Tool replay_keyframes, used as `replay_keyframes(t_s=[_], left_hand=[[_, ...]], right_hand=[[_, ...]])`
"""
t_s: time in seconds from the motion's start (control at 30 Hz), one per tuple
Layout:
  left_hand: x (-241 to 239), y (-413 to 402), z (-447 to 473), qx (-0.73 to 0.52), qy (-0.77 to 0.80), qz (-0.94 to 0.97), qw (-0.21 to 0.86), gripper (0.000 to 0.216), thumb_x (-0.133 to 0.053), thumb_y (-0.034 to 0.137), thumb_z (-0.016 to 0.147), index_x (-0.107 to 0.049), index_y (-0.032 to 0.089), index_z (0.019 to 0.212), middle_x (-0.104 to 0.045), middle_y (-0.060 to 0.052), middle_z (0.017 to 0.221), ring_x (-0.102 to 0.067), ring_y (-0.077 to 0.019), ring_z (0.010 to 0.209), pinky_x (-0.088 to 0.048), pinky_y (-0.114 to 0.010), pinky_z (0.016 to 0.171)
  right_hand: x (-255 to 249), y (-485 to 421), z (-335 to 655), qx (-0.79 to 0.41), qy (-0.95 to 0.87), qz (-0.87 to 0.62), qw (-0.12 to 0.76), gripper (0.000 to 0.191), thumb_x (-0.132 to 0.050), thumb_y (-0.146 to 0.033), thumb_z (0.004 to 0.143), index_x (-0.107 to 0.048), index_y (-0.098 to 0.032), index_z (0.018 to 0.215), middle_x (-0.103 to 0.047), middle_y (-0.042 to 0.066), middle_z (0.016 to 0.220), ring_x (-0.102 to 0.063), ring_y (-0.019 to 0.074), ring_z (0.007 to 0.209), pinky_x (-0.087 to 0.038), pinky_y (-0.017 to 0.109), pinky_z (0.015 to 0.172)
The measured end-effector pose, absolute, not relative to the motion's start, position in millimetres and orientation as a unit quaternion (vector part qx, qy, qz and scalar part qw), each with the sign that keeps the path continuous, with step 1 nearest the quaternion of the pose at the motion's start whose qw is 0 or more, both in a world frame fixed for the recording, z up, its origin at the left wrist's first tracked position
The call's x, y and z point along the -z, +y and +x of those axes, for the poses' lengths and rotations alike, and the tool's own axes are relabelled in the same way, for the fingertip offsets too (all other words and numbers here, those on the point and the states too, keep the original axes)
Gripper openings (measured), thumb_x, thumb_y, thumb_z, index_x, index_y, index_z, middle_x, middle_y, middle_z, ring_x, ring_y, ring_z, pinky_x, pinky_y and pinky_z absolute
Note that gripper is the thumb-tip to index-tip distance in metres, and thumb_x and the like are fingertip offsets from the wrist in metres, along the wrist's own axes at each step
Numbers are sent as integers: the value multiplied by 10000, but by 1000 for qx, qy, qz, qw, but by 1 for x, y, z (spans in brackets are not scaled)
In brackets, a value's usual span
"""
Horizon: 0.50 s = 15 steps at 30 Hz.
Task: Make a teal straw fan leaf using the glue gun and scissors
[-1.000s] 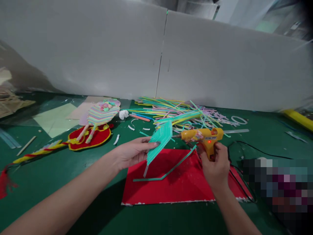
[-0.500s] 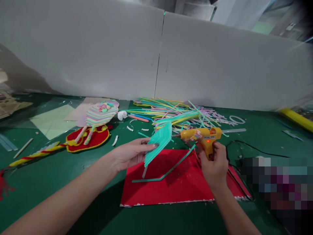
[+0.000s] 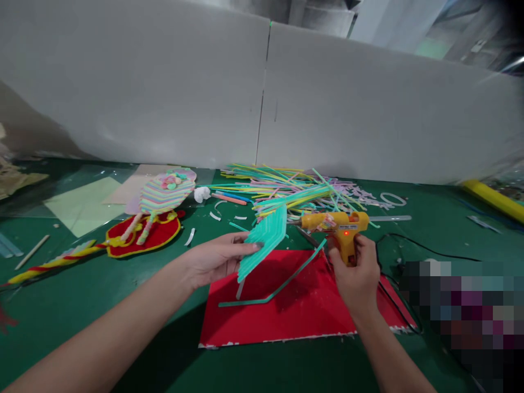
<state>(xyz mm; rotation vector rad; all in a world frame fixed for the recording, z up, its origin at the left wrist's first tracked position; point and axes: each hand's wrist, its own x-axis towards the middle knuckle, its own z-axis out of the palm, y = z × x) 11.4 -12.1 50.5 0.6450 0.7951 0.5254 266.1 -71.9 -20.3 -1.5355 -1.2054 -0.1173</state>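
Between the thumb and fingers of my left hand [image 3: 221, 259] is a turquoise panel made of strips [image 3: 266, 240], bent into an angled shape and held above the table. My right hand [image 3: 356, 273] is closed round the handle of a yellow hot glue gun [image 3: 335, 221], whose small red light is lit. The gun's nozzle points left, close to the panel's right edge; whether it touches I cannot tell. Below, a single bent turquoise strip [image 3: 266, 300] lies on a red board [image 3: 278, 325].
Behind my hands lies a pile of coloured strips [image 3: 286, 188]. To the left are a striped fan-shaped craft piece [image 3: 167, 194] and a red piece with yellow trim [image 3: 159, 240]. A black cord [image 3: 434, 251] runs right. A grey partition [image 3: 164, 87] stands at the back.
The view has shifted slightly. My left hand still holds the turquoise panel and my right hand the glue gun, with their positions almost the same.
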Motion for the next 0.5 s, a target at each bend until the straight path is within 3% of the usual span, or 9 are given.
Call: replay_keyframes(t_s=[0.17,0.33,0.5], left_hand=[[-51,-11,12,-256,379,307,835,187,-711,39,728,-658,129,883,-725,-36,806,-684,-100,634,-559,-152,630],[-48,-9,11,-254,396,306,828,148,-700,86,757,-648,149,881,-724,-34,804,-685,-108,638,-562,-156,605],[-44,-6,10,-278,431,285,810,90,-685,90,775,-644,159,816,-722,-20,758,-669,-91,572,-552,-140,536]], right_hand=[[9,-69,259,-42,-482,-655,580,485,-739,-404,669,-481,-180,1012,-577,23,854,-580,151,696,-498,268,575],[7,-71,260,-72,-495,-654,567,511,-756,-453,637,-489,-181,978,-591,45,874,-587,187,750,-504,300,599],[11,-73,263,-120,-514,-627,573,400,-610,-479,789,-493,-180,1028,-606,58,914,-595,186,788,-499,300,642]])
